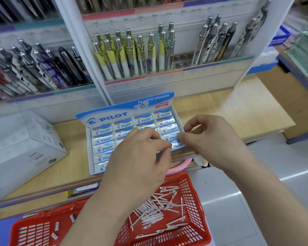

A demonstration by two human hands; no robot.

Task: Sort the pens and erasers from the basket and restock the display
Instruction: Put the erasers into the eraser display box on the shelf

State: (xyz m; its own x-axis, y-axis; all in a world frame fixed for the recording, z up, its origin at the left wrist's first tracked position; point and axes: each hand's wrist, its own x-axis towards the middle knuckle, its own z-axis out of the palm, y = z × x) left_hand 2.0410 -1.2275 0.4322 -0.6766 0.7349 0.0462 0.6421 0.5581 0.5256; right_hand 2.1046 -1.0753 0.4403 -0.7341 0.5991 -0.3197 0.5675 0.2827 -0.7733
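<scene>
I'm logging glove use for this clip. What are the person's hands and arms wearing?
Nothing that shows. The left hand and right hand are bare, no gloves, rings or watch in view; both forearms are uncovered, no sleeve down to the frame's edge.

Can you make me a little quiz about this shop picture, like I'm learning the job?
1. True or false: the basket is blue.
2. What lies in the basket's right part? A) pens B) scissors C) rulers
3. Fill in: the left hand and right hand pinch an ____ at the near right corner of the box.
Key: 1 false, it is red. 2 A. 3 eraser.
</scene>
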